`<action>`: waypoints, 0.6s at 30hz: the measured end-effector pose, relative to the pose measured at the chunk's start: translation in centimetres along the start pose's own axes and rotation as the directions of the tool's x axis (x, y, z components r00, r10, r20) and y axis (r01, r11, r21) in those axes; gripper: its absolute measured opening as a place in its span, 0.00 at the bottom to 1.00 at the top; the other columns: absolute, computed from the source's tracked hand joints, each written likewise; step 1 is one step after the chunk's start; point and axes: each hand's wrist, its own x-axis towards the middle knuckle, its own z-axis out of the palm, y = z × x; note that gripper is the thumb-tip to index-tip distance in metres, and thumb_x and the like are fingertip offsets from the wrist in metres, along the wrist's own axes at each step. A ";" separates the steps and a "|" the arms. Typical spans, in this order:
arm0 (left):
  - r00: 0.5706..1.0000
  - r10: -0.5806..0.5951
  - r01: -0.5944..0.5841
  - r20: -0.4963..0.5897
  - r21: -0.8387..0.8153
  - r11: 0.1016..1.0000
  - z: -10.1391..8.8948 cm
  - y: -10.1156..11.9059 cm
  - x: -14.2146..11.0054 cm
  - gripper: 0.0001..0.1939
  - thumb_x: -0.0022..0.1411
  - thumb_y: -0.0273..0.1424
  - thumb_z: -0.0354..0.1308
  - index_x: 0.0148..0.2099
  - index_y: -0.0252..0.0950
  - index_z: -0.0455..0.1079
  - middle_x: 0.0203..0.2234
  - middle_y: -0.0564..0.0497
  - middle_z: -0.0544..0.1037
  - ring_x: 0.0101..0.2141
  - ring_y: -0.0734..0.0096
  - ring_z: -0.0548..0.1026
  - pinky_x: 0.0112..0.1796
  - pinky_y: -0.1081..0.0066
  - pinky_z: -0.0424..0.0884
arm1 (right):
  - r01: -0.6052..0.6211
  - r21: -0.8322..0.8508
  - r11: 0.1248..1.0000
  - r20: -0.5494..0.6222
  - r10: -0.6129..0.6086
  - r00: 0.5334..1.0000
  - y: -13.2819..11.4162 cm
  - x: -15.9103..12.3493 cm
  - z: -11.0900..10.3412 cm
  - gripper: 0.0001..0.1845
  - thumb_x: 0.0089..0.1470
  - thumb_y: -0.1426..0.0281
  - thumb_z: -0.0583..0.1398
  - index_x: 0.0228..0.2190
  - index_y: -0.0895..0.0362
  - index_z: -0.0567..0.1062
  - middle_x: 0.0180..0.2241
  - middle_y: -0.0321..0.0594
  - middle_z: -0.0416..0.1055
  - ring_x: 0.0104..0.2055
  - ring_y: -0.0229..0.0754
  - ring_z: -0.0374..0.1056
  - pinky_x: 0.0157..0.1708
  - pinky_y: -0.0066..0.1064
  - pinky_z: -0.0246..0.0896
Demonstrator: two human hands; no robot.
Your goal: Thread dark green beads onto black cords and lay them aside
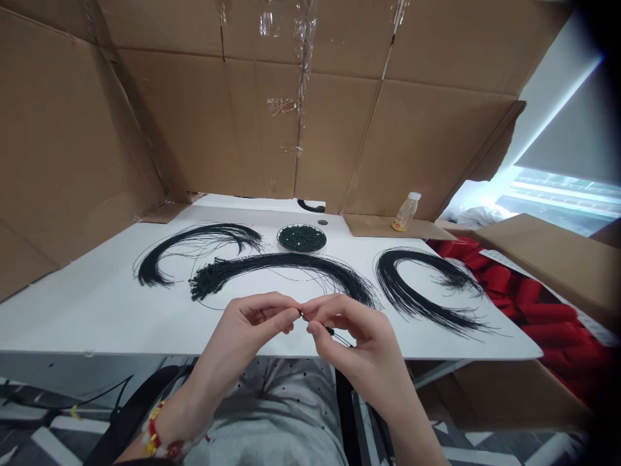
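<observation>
My left hand (264, 320) pinches the end of a thin black cord (303, 316) between thumb and finger, in front of my body at the table's near edge. Touching it at the fingertips, my right hand (354, 330) grips the same cord, and a small dark bead or knot (330, 331) shows under its fingers. The cord runs on beneath the right palm, where part of it is hidden. Just beyond my hands lies a bundle of black cords (291, 260) with a cluster of dark green or black pieces (208, 278) at its left end.
A round dish of small dark green beads (301, 238) stands behind the bundle. More black cord bundles lie left (165, 255) and right (412, 291). A small bottle (406, 211) stands on a cardboard flap. Cardboard walls (257, 123) surround the white table (121, 323); red rolls (548, 314) fill a box at right.
</observation>
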 end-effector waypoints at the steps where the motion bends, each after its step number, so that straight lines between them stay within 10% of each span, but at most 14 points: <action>1: 1.000 0.001 -0.001 0.005 0.001 1.000 0.0 0.0 0.0 0.07 0.60 0.37 0.70 0.32 0.41 0.83 0.23 0.54 0.78 0.29 0.73 0.71 0.33 0.76 0.68 | -0.012 0.007 1.000 -0.002 0.012 1.000 0.1 0.0 0.0 0.05 0.58 0.75 0.64 0.30 0.55 0.75 0.39 0.39 0.81 0.41 0.40 0.76 0.43 0.31 0.73; 18: 0.997 0.079 -0.079 -0.012 -0.031 0.996 0.5 0.8 -0.6 0.02 0.59 0.30 0.70 0.35 0.42 0.85 0.30 0.53 0.82 0.32 0.73 0.74 0.33 0.77 0.71 | -0.012 0.007 1.000 -0.014 0.012 1.000 0.3 -0.1 -0.3 0.06 0.58 0.75 0.64 0.30 0.54 0.75 0.36 0.35 0.80 0.40 0.39 0.76 0.42 0.31 0.72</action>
